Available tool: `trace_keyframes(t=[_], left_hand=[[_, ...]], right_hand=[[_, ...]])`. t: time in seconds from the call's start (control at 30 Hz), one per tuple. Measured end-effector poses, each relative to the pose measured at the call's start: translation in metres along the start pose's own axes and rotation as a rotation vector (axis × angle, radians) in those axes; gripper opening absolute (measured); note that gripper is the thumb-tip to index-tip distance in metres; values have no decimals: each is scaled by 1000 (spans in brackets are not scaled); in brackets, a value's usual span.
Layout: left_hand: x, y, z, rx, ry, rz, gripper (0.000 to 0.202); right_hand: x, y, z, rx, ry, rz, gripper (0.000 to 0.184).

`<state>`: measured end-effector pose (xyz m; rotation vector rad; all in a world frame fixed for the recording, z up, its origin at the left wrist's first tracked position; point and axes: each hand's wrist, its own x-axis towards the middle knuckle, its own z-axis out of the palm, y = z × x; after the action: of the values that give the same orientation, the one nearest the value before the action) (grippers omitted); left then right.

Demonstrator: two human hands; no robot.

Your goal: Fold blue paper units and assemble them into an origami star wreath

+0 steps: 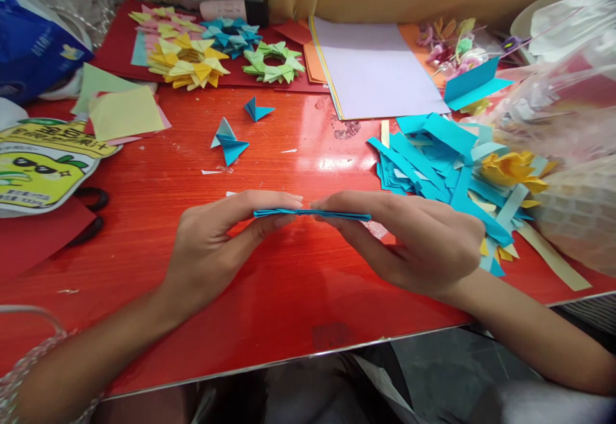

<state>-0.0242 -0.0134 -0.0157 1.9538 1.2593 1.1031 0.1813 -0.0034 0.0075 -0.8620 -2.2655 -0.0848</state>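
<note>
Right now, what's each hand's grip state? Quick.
Left hand: closed, holding the left half of the folded blue paper, thumb below.
Right hand: closed, holding its right half, fingers above.

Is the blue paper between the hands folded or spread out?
Folded: the blue paper shows stacked layers along its edge, pinched by the left hand and right hand.

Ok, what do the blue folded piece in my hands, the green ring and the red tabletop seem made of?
Blue folded piece: likely paper, fairly matte, with thin layered edges. Green ring: probably matte paper too, showing crisp folded points. Red tabletop: glossy, grain-patterned, so perhaps varnished wood or laminate.
</note>
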Motion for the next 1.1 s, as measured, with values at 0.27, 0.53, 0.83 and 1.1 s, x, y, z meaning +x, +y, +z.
trace_keyframes(t=[0.27, 0.53, 0.83, 1.1], left_hand=[[-2, 0, 1, 20, 7, -24, 21], [-1, 2, -1, 22, -15, -100, 17], [-3, 0, -1, 30, -67, 1, 33], [-2, 3, 2, -166, -27, -236, 16]], right_hand=[[-1, 6, -5, 27, -105, -161, 24], [-1, 4, -2, 61, -61, -110, 26], [-4, 3, 3, 107, -61, -93, 24], [0, 7, 11, 287, -103, 245, 11]])
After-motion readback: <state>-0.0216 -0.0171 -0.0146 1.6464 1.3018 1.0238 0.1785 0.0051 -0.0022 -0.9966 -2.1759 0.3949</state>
